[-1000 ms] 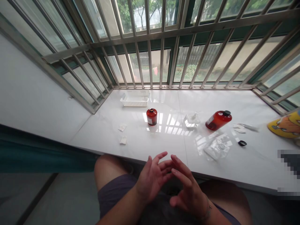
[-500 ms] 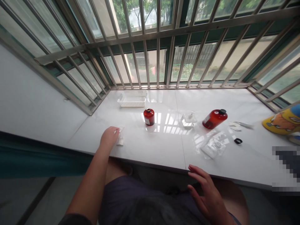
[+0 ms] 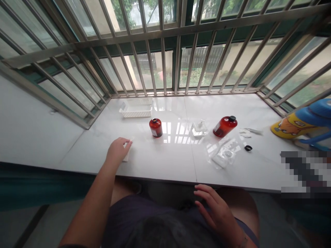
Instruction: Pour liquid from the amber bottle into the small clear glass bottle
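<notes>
My left hand (image 3: 118,150) is at the left part of the white counter, thumb and forefinger pinched. A faint pale scrap shows at the fingertips, too small to name. Partly hidden by that hand, a small white packet (image 3: 126,157) lies on the counter. To the right of it an uncapped amber-red bottle (image 3: 156,128) stands upright. My right hand (image 3: 214,208) hovers over my lap by the counter's front edge, fingers apart, holding nothing.
A white plastic basket (image 3: 137,109) sits near the window bars. Farther right are a small clear container (image 3: 199,128), an amber-red bottle with a black cap (image 3: 224,126), clear plastic bags (image 3: 223,155), a black ring (image 3: 248,148) and a yellow-and-blue bottle (image 3: 292,126).
The whole view has shifted, so the counter's things appear farther left. My left hand stays by the white packet, now covering more of it. My right hand stays open.
</notes>
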Tool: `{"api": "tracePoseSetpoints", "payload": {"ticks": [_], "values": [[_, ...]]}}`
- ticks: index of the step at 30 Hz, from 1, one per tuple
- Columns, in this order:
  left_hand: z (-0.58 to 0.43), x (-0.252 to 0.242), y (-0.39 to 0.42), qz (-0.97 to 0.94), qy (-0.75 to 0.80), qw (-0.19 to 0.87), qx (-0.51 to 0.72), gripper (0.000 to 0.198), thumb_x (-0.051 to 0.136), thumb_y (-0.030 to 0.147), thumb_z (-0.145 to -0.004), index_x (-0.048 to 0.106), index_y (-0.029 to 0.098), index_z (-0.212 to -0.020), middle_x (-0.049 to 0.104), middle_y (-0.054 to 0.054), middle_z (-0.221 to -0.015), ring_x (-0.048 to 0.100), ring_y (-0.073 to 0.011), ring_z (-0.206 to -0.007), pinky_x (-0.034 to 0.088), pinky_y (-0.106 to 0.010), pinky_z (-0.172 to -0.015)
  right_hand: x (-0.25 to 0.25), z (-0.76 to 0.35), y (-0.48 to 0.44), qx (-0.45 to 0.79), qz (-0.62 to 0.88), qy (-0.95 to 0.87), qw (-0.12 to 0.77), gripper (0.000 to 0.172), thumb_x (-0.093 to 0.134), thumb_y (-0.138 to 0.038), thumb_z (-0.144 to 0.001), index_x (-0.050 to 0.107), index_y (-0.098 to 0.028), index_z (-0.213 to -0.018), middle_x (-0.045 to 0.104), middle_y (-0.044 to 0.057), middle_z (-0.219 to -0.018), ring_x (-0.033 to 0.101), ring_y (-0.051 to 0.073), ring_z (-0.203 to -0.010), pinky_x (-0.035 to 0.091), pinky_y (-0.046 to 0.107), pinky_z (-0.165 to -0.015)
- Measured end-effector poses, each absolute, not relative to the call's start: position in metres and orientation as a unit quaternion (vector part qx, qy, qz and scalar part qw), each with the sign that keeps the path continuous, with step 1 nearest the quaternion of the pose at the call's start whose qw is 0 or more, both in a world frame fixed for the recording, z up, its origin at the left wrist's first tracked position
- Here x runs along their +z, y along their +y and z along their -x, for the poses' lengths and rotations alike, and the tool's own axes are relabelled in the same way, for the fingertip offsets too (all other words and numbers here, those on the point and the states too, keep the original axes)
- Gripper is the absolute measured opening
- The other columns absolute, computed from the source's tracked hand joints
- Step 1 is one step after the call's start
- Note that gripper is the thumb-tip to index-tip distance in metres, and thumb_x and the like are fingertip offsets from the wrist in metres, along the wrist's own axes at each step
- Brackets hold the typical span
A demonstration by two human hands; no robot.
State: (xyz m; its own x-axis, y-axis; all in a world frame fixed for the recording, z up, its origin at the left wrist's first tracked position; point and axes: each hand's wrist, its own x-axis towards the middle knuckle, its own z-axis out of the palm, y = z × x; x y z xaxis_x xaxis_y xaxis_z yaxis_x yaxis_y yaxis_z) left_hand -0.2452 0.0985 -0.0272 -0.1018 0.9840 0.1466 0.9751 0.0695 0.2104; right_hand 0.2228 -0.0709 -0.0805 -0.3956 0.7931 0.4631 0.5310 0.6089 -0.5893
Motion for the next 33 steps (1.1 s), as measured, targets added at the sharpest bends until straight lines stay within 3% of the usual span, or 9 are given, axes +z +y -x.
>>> {"api": "tracePoseSetpoints", "payload": {"ticks": [2,7,12,15,22,27,33], "values": [[0.215,-0.032,0.083,-0.699,0.702,0.023,0.136,0.033,0.057,0.043,-0.103,0.081,0.021,-0.105,0.078,-0.01,-0.113,0.071,-0.0286,-0.106,0.056,-0.038,-0.099,-0.084,-0.222,-0.072,0.18,0.404,-0.823,0.357,0.024,0.061,-0.021,-0.105,0.069,-0.023,-0.128,0.071,0.011,-0.13,0.072,0.023,-0.12,0.066,0.034,-0.1],[0.161,-0.053,0.054,-0.746,0.652,0.034,0.132,0.027,0.059,0.038,-0.103,0.08,0.02,-0.098,0.077,-0.013,-0.104,0.068,-0.033,-0.101,0.056,-0.047,-0.096,-0.082,-0.235,-0.058,0.088,0.386,-0.85,0.348,0.023,0.069,-0.022,-0.102,0.071,-0.025,-0.124,0.075,0.01,-0.123,0.073,0.026,-0.111,0.066,0.042,-0.094],[0.174,-0.064,0.057,-0.767,0.618,0.061,0.162,0.038,0.044,0.022,-0.104,0.079,0.019,-0.119,0.076,-0.015,-0.127,0.068,-0.0322,-0.119,0.055,-0.05,-0.11,-0.064,-0.278,-0.018,-0.055,0.512,-0.769,0.379,0.028,0.075,-0.023,-0.099,0.07,-0.025,-0.126,0.073,0.012,-0.123,0.068,0.033,-0.118,0.056,0.055,-0.106],[0.188,-0.072,0.066,-0.78,0.597,0.088,0.165,0.039,0.047,0.02,-0.099,0.082,0.023,-0.117,0.077,-0.011,-0.131,0.07,-0.0308,-0.12,0.057,-0.048,-0.111,-0.059,-0.304,0.006,-0.106,0.554,-0.739,0.368,0.036,0.076,-0.029,-0.099,0.068,-0.024,-0.133,0.069,0.015,-0.132,0.066,0.035,-0.124,0.053,0.057,-0.11],[0.188,-0.083,0.077,-0.805,0.561,0.11,0.161,0.039,0.049,0.036,-0.104,0.085,0.025,-0.114,0.076,-0.011,-0.133,0.071,-0.0315,-0.115,0.058,-0.049,-0.107,-0.076,-0.334,0.038,-0.086,0.566,-0.756,0.319,0.041,0.066,-0.04,-0.106,0.062,-0.02,-0.141,0.072,0.014,-0.13,0.067,0.033,-0.123,0.054,0.052,-0.109],[0.174,-0.084,0.079,-0.823,0.535,0.108,0.158,0.038,0.047,0.033,-0.106,0.084,0.025,-0.113,0.073,-0.011,-0.138,0.068,-0.0321,-0.121,0.054,-0.05,-0.109,-0.084,-0.345,0.046,-0.112,0.569,-0.755,0.307,0.043,0.061,-0.037,-0.107,0.059,-0.017,-0.145,0.071,0.016,-0.134,0.067,0.033,-0.124,0.052,0.05,-0.11],[0.15,-0.084,0.087,-0.85,0.489,0.126,0.151,0.034,0.05,0.027,-0.106,0.083,0.026,-0.117,0.077,-0.009,-0.13,0.071,-0.0293,-0.115,0.055,-0.046,-0.107,-0.088,-0.365,0.054,-0.133,0.611,-0.728,0.281,0.044,0.056,-0.034,-0.107,0.057,-0.014,-0.146,0.071,0.02,-0.132,0.067,0.036,-0.122,0.052,0.053,-0.107]]}}
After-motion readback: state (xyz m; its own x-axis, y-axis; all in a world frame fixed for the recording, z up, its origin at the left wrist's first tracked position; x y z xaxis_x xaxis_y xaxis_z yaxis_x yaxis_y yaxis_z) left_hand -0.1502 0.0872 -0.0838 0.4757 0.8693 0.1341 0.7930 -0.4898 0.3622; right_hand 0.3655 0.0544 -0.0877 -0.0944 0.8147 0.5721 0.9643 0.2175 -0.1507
